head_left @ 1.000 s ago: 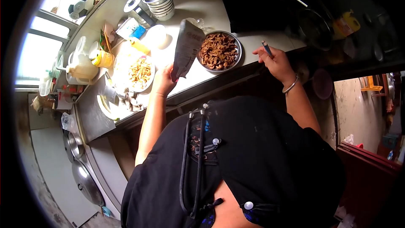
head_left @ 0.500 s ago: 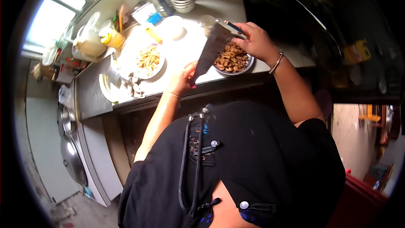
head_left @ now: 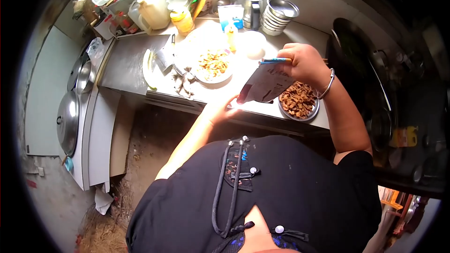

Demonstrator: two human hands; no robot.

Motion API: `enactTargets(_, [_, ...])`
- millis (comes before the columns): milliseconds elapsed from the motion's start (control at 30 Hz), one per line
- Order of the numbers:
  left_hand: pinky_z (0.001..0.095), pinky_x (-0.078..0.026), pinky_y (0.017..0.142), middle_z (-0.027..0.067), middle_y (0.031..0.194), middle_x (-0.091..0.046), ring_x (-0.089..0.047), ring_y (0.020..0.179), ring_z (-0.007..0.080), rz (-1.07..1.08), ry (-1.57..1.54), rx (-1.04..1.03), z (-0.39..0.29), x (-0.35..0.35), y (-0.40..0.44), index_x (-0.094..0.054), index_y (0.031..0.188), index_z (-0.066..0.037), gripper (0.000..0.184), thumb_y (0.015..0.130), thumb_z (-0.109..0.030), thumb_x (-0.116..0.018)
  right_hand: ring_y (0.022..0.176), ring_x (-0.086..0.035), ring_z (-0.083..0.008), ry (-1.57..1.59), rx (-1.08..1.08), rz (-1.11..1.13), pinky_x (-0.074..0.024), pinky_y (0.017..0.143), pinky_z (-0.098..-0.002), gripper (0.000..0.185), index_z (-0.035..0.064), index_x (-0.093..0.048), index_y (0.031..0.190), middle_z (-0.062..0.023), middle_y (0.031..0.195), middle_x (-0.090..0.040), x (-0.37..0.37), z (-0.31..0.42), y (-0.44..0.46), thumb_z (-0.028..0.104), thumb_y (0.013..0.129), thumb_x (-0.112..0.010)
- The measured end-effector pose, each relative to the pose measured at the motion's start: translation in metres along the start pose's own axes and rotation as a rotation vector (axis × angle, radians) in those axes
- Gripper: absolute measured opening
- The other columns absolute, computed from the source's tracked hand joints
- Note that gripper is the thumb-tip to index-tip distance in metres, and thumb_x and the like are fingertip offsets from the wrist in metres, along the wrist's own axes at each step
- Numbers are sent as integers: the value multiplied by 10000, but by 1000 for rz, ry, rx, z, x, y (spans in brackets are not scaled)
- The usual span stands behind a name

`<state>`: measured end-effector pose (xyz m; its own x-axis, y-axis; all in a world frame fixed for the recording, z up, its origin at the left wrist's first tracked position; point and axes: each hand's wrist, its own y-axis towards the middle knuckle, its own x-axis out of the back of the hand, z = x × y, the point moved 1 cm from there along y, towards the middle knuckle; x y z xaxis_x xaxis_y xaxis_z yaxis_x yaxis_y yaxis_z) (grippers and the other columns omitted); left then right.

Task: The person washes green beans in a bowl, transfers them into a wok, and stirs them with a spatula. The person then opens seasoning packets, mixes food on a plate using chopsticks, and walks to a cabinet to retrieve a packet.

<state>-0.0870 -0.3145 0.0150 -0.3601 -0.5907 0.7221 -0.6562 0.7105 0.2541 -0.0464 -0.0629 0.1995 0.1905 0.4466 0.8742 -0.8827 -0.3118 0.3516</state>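
A printed packet (head_left: 269,83), pale with a dark reddish end, is held tilted above the counter's front edge. My left hand (head_left: 224,108) is closed on its lower left corner. My right hand (head_left: 302,63) grips the upper right end, its fingers partly hidden. A thin blue stick (head_left: 276,60) also lies in that hand, with another tip poking out behind; its kind is unclear. Below the right hand is a plate of brown cooked pieces (head_left: 297,100), probably meat. To the left, a white plate (head_left: 213,81) holds orange-brown pieces.
A cleaver (head_left: 164,60) and grey mushroom-like pieces (head_left: 183,82) lie left of the white plate. Behind are a yellow-labelled jar (head_left: 182,21), a yellow bottle (head_left: 230,37), a metal jug (head_left: 253,9) and stacked metal bowls (head_left: 280,16). A dark wok (head_left: 358,61) sits right.
The view has swung, shifting the counter rightward and down in it. The packet has turned so its printed face shows more. Both hands still hold it.
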Motion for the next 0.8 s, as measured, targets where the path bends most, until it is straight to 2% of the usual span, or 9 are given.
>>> enactTargets(67, [295,-499,643,90,849,-642,-587,628,176,16,-23,60,23,23,-23,-536,1188,-116,475,738,-149,-684,743,-591,-273,-150,-47,98,-477,662,-354,167,115,-664,853,-82,790,-612,-2,1,29,128,687,-659])
enactTargets(133, [282,-504,699,104,904,-659,-626,715,171,115,-30,359,51,45,-54,-584,1136,-104,401,759,-198,-685,752,-596,-275,-170,-174,101,-479,675,-355,159,113,-661,853,-91,790,-622,-3,3,56,165,703,-661])
enactTargets(267, [301,-496,780,110,955,-655,-638,879,214,-42,-34,510,115,78,-139,-640,1035,-94,276,785,-211,-639,657,-589,-246,-94,-434,117,-473,637,-330,176,59,-658,861,-133,755,-632,0,1,115,198,754,-644])
enactTargets(400, [298,-489,793,115,969,-655,-637,888,207,-155,-32,729,141,92,-220,-633,1043,-67,269,797,-175,-626,558,-509,-123,127,-429,-96,-423,556,-270,207,22,-633,784,-37,622,-583,-11,-45,175,222,743,-670])
enactTargets(467, [294,-487,791,116,970,-657,-637,886,196,-181,-105,919,135,93,-244,-629,1050,-56,278,801,-181,-627,557,-487,-99,277,-477,-146,-406,538,-254,221,29,-622,754,3,612,-554,-23,-66,205,240,736,-684])
enactTargets(533, [290,-487,773,124,956,-659,-633,863,179,-175,-157,1062,126,90,-257,-626,1062,-59,294,798,-188,-637,593,-502,-103,298,-461,-194,-418,577,-257,219,39,-623,738,-4,637,-566,-34,-71,232,247,724,-693])
enactTargets(633, [284,-485,757,119,938,-660,-624,836,169,-178,-242,1189,128,76,-272,-615,1080,-50,313,794,-173,-641,576,-445,-71,260,-487,-203,-364,517,-237,252,66,-625,810,23,652,-505,-56,-71,268,293,722,-693])
enactTargets(667, [279,-483,748,116,930,-659,-617,823,163,-192,-282,1204,126,74,-276,-607,1092,-44,326,794,-170,-643,562,-425,-66,433,-382,-233,-353,498,-240,251,69,-625,803,23,632,-489,-60,-67,262,297,721,-692])
enactTargets(800, [273,-477,722,108,896,-650,-595,786,145,-255,-347,1281,123,70,-291,-583,1129,-35,364,799,-174,-647,619,-547,-149,8,-424,-107,-438,592,-272,295,60,-639,850,-52,693,-596,-108,-130,333,326,727,-675])
